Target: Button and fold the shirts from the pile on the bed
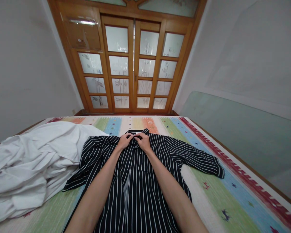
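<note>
A black shirt with white stripes [147,187] lies spread out, front up, its collar pointing away from me and its sleeves out to the sides. Just below the collar, my left hand [125,141] pinches the shirt's front edge. Close beside it, my right hand [143,141] pinches the fabric from the other side, the fingertips of both hands nearly meeting. Whether a button sits between the fingers is too small to tell. Lower down, the front hangs partly apart, with a narrow gap along the middle.
A crumpled white cloth [38,161] lies to the left, touching the shirt's sleeve. Beneath everything is a colourful patterned bed cover [208,191]. A pale green headboard [237,119] stands along the right wall. Wooden doors with glass panes [133,64] are beyond the bed.
</note>
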### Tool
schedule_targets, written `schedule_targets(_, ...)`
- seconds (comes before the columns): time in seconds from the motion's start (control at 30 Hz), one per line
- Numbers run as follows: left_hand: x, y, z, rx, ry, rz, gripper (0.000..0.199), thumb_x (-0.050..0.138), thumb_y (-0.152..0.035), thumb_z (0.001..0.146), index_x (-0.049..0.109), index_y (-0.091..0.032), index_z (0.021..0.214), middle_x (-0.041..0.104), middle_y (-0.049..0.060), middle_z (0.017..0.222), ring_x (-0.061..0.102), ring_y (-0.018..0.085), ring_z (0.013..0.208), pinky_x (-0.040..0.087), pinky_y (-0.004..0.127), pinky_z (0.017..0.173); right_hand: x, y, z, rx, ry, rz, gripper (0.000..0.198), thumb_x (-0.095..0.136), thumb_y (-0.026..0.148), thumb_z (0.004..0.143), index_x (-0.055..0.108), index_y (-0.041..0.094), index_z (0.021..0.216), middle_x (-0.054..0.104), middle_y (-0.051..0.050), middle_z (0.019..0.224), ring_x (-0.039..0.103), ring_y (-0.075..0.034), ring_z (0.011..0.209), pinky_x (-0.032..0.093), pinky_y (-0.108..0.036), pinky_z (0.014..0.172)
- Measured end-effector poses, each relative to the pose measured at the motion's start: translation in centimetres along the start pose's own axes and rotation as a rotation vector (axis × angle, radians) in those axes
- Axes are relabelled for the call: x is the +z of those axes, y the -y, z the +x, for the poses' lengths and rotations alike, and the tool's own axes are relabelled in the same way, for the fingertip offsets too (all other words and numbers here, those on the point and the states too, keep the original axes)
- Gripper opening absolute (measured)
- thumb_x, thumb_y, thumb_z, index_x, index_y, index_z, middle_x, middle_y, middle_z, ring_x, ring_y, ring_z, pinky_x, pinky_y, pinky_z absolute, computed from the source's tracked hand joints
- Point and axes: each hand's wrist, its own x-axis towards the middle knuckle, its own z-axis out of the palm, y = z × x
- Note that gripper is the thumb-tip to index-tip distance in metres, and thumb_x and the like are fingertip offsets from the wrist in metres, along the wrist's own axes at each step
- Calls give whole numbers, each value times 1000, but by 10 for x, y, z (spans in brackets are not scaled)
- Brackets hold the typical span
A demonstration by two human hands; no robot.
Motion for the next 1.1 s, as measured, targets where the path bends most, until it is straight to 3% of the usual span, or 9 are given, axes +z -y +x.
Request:
schedule_targets(0.33,1,-1,1,-1,23,-40,21,56,-37,81,68,-20,79,72,5,87,65,22,88,48,35,88,2,-4,-1,-86,38,-155,16,59,15,84,72,22,90,69,-6,89,63,-19,81,49,-31,79)
schedule_targets(0.57,5,7,-2,-28,-94,-213,22,68,-30,73,58,-19,90,67,0,81,65,15,79,51,30,78,3,-5,-2,-95,67,-254,17,57,15,87,72,22,90,66,-5,87,62,-19,82,48,-30,78)
schedule_targets(0.7,3,2,-3,1,-70,-199,16,67,-31,73,62,-19,81,69,2,84,66,16,80,52,31,81,3,-6,-2,-66,70,-241,16,58,17,87,73,22,90,66,-6,88,62,-19,83,48,-31,79)
schedule_targets(0.9,0,-2,-6,12,-4,-148,28,73,-37,68,72,-18,88,75,7,95,69,23,90,53,39,88,1,-9,0,-29,76,-140,16,59,18,84,75,22,87,68,-6,84,62,-20,79,49,-33,78)
schedule_targets(1.1,0,3,-4,-5,-45,-60,22,69,-32,72,74,-17,88,75,8,95,69,24,91,53,41,89,2,-13,2,15,71,-82,26,52,9,80,73,22,89,70,-4,91,63,-19,89,48,-34,87)
